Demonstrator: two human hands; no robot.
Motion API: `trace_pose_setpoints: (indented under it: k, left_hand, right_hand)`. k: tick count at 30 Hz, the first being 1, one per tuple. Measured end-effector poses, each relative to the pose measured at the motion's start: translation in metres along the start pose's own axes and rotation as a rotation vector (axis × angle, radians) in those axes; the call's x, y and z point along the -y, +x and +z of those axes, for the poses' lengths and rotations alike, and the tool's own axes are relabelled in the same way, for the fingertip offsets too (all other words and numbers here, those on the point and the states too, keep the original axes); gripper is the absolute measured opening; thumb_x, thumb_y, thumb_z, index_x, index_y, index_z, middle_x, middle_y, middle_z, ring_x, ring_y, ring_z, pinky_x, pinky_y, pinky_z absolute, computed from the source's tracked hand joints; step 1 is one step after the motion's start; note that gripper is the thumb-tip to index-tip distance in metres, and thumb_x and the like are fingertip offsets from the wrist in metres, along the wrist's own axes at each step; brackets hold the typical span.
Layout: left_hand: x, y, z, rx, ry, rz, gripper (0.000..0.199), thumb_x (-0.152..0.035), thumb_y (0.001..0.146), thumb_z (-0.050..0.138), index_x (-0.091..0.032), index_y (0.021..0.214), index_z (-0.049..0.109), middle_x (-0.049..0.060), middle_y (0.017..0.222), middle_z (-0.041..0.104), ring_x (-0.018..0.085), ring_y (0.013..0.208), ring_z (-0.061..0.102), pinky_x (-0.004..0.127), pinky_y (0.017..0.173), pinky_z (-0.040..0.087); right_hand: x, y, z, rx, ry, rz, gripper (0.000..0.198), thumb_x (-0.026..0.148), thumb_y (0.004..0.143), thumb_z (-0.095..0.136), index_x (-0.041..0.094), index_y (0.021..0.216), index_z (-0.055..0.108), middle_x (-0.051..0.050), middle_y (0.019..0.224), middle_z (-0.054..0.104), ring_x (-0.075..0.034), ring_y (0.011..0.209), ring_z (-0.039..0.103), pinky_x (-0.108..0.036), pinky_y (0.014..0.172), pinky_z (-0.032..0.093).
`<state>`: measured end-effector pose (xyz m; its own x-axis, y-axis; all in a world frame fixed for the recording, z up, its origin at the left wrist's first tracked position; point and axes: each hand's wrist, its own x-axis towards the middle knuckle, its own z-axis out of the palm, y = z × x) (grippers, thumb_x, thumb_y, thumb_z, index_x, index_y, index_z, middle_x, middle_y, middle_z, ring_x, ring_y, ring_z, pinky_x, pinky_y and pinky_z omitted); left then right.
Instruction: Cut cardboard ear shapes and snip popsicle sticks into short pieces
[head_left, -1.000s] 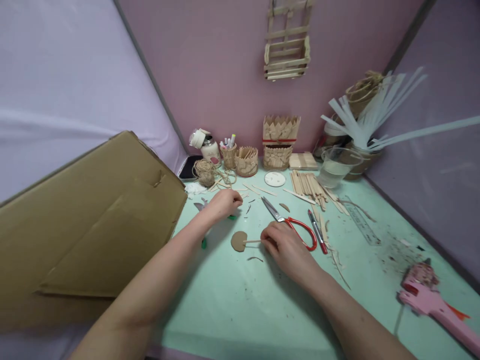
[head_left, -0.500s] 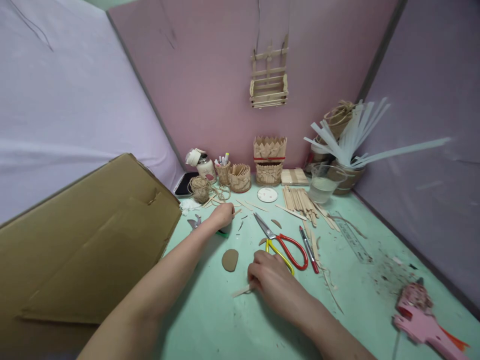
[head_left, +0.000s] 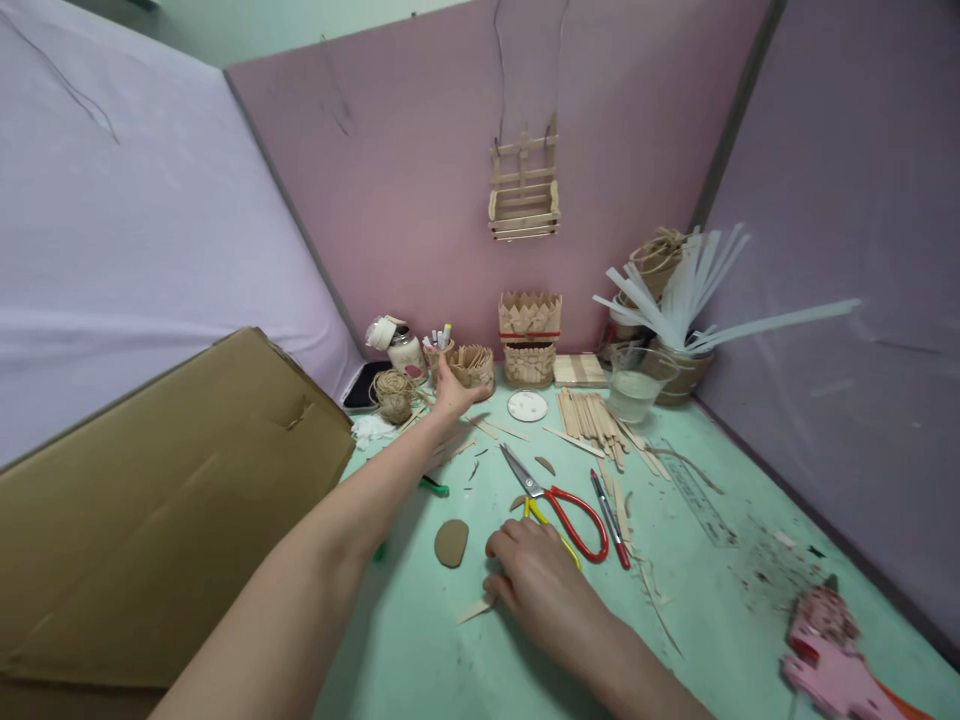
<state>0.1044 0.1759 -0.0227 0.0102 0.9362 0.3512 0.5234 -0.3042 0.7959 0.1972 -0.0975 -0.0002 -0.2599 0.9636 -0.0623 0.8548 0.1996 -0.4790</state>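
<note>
While L hand (head_left: 454, 390), fingers spread & seemingly empty, is by tan wood-stick pot (head_left: 480, 372), R hand (head_left: 538, 578) curls over pale wooden strip (head_left: 472, 611), grip unclear; brown cardboard disc (head_left: 451, 543), prob. cut already, lies loose nearby on mint-green table (head_left: 420, 650), nothing attached.

The right hand's grip (head_left: 529, 565) hides one end of the narrow pale wooden stick (head_left: 472, 612) and part of the looped yellow handle (head_left: 534, 509); whether the fingertips pinch the stick is unclear. The left forearm (head_left: 367, 505) covers most of the green-handled metal tool (head_left: 433, 486). The picture's edges cut off the large brown cardboard sheet (head_left: 187, 500) and pink plastic glue gun (head_left: 829, 665). Markings on the clear flat ruler (head_left: 694, 495) are too small to read.
</note>
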Motion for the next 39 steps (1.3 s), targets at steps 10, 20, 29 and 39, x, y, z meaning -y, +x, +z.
trace_pose_setpoints:
  k: [10,20,29,39]
  left_hand:
    - [0.002,0.002,0.027,-0.171,0.018,0.077,0.106,-0.024,0.060,0.078,-0.021,0.145,0.016,0.018,0.145,0.034,0.032,0.138,0.031,0.047,0.112,0.027]
    - [0.006,-0.051,-0.012,-0.134,-0.071,0.494,0.103,-0.033,0.064,0.080,-0.026,0.145,0.017,0.016,0.142,0.037,0.031,0.131,0.041,0.048,0.107,0.037]
    - [0.011,-0.064,-0.047,-0.015,0.032,0.952,0.097,-0.036,0.069,0.078,-0.026,0.145,0.019,0.016,0.137,0.043,0.031,0.128,0.044,0.051,0.103,0.040]
    - [0.015,-0.057,-0.058,0.014,0.169,0.998,0.098,-0.039,0.070,0.077,-0.027,0.145,0.015,0.017,0.138,0.043,0.032,0.130,0.042,0.052,0.103,0.039]
  right_hand:
    - [0.001,-0.001,-0.002,-0.015,0.014,0.010,0.004,0.021,0.083,0.065,0.018,0.086,0.065,-0.005,0.094,0.067,-0.024,0.092,0.059,-0.032,0.077,0.037]
    - [-0.002,0.003,0.000,-0.048,0.023,0.015,0.005,0.021,0.085,0.064,0.018,0.089,0.065,-0.006,0.093,0.067,-0.024,0.092,0.059,-0.033,0.079,0.039]
    - [-0.005,0.004,0.000,-0.182,0.086,-0.005,0.004,0.016,0.088,0.060,0.018,0.088,0.063,-0.006,0.088,0.066,-0.023,0.086,0.058,-0.033,0.074,0.041]
    - [-0.016,0.007,0.000,-0.450,0.359,-0.004,0.012,0.019,0.090,0.050,0.018,0.099,0.058,-0.008,0.099,0.062,-0.023,0.093,0.058,-0.035,0.079,0.046]
